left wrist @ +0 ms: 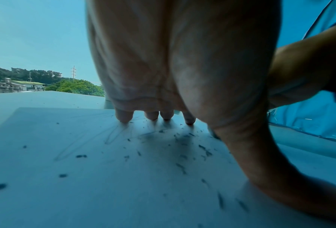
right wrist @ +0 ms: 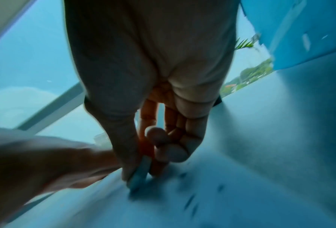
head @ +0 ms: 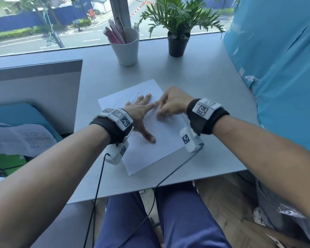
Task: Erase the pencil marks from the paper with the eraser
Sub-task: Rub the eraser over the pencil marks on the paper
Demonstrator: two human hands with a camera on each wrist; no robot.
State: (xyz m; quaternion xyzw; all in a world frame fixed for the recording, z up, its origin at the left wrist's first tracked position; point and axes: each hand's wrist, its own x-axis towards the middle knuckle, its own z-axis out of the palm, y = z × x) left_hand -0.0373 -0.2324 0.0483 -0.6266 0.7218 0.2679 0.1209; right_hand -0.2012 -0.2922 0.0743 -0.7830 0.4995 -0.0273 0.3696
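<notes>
A white sheet of paper (head: pixel 161 140) lies askew on the grey table (head: pixel 213 90), with faint pencil scribbles (head: pixel 132 94) near its far edge and dark eraser crumbs (left wrist: pixel 182 148) scattered over it. My left hand (head: pixel 141 111) lies flat on the sheet, fingers spread, pressing it down. My right hand (head: pixel 168 104) is just right of the left fingertips, blurred, and pinches a pale eraser (right wrist: pixel 140 174) between thumb and fingers, its lower end against the paper (right wrist: pixel 182 208). In the head view the eraser is hidden under the right hand.
A white cup (head: pixel 126 48) full of pens and a potted plant (head: pixel 178 42) stand at the back of the table by the window. A blue wrapped bulk (head: pixel 284 77) borders the right side. A grey partition (head: pixel 34 90) stands to the left. Wrist cables (head: pixel 172 172) hang over the front edge.
</notes>
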